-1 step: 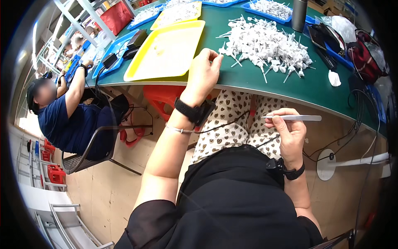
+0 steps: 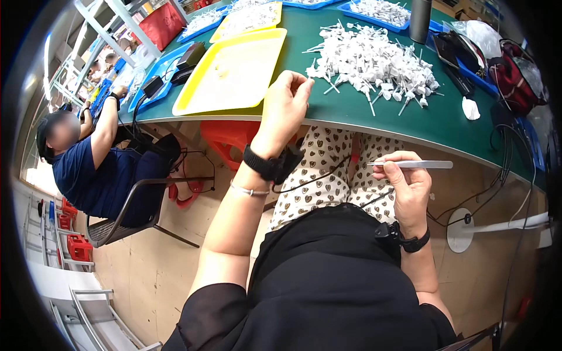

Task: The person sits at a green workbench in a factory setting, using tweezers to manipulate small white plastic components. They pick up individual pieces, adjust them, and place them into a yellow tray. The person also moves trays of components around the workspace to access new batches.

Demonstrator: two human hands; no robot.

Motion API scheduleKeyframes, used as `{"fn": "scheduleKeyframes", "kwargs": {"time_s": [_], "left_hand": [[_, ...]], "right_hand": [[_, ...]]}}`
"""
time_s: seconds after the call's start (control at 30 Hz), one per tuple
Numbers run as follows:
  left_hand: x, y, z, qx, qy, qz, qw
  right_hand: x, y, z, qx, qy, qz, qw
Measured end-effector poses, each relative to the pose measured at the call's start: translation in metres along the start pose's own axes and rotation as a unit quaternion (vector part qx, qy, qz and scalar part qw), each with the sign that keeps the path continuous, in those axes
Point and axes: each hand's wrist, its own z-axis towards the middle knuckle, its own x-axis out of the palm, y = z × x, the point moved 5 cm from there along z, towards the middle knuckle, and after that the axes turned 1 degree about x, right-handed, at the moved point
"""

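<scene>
Slim silver tweezers (image 2: pixel 430 165) rest in my right hand (image 2: pixel 410 187), held above my lap with the tips pointing left. My left hand (image 2: pixel 285 105) hovers by the table's front edge, just right of a yellow tray (image 2: pixel 234 73). Its thumb and forefinger come together in a pinch; whatever they hold, if anything, is too small to make out. Right of those fingertips spreads a heap of small white plastic pieces with thin stems (image 2: pixel 374 64). A tiny pale item lies inside the yellow tray.
Blue trays (image 2: pixel 380 17) of similar white pieces line the back of the green table (image 2: pixel 345 108). A dark bottle (image 2: pixel 420 20) stands behind the heap. Bags and cables (image 2: pixel 509 134) crowd the right end. Another person (image 2: pixel 111 152) sits working at the left.
My left hand has shifted very slightly, its fingertips a little lower. The view has moved a touch. My right hand still holds the tweezers the same way.
</scene>
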Motion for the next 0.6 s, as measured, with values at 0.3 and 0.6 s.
{"fn": "scheduleKeyframes", "kwargs": {"time_s": [0.3,0.6], "left_hand": [[0.047,-0.035,-0.133,-0.147,0.148,-0.337,0.918],[0.048,-0.023,-0.157,-0.172,0.077,-0.361,0.913]], "right_hand": [[0.006,-0.003,0.000,0.018,0.013,0.151,0.988],[0.018,-0.010,-0.009,0.055,0.025,0.129,0.990]]}}
